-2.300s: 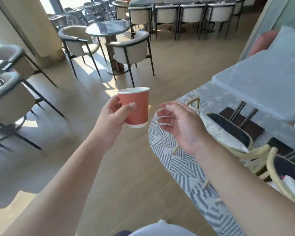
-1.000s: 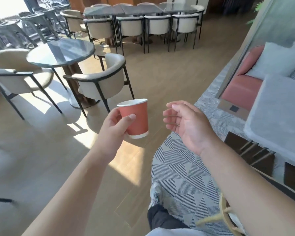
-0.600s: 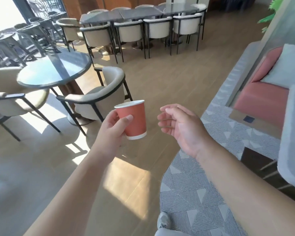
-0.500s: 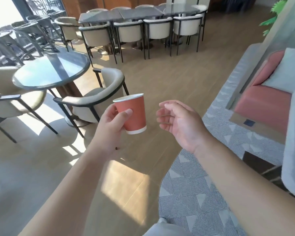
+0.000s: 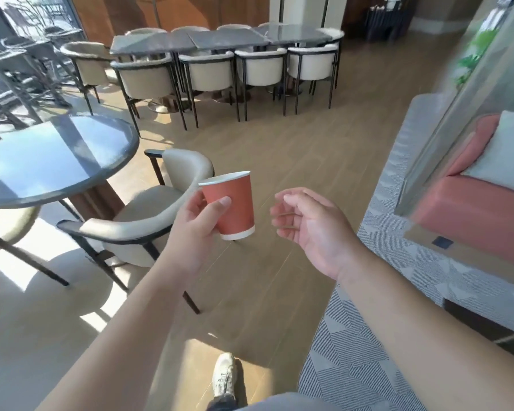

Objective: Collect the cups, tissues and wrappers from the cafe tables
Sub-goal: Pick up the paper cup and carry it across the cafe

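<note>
My left hand [image 5: 196, 229] grips a red paper cup [image 5: 233, 207] with a white rim, held upright at chest height over the wooden floor. My right hand [image 5: 312, 229] hovers just right of the cup, fingers loosely curled and apart, holding nothing and not touching the cup. The cup's inside is hidden from this angle. No tissues or wrappers show in view.
A round glass table [image 5: 51, 161] stands at the left with a beige armchair [image 5: 149, 215] beside it. A long grey table [image 5: 220, 40] ringed by several chairs is farther ahead. A pink sofa [image 5: 481, 215] and patterned rug [image 5: 377, 360] lie right. My shoe [image 5: 224, 378] is below.
The view has moved forward across the floor; the round table and armchair are closer at the left. Both hands keep the same pose, the cup still in my left hand.
</note>
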### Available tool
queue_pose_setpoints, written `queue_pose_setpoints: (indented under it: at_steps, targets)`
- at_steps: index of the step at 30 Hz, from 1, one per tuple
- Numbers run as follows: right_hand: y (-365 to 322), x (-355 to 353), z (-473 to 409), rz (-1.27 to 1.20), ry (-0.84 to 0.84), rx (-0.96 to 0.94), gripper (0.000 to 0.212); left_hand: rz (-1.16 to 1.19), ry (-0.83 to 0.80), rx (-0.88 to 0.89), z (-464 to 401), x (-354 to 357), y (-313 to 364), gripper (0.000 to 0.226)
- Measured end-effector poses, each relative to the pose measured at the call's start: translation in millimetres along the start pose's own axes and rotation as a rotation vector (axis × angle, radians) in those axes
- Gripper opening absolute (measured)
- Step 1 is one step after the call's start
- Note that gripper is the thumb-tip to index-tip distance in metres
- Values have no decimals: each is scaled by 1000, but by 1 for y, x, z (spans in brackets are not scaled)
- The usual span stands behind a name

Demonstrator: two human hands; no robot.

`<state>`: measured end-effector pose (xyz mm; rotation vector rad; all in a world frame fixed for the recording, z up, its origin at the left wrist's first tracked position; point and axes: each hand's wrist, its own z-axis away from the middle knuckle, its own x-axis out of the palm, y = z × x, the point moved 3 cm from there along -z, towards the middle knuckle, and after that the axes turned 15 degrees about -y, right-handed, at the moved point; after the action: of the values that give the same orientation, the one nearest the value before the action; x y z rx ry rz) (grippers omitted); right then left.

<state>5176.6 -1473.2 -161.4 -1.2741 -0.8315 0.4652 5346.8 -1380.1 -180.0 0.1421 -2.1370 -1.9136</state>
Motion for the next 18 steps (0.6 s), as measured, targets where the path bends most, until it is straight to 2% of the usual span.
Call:
queue_pose_setpoints:
  at_steps: [3, 7, 11, 18]
  targets:
    - [-12, 11, -63, 16, 51, -30, 15, 1, -78, 17, -60, -39, 5, 35]
    - [-29, 19, -128, 18, 90, -80, 19, 17, -184, -9, -128, -80, 10, 52]
    - [-32, 14, -172, 7, 165, -95, 15, 43, -258, -38, -185, -105, 7, 50]
    - [-44, -5, -260, -46, 200, -121, 18, 65, -278, -29, -274, -143, 11, 62]
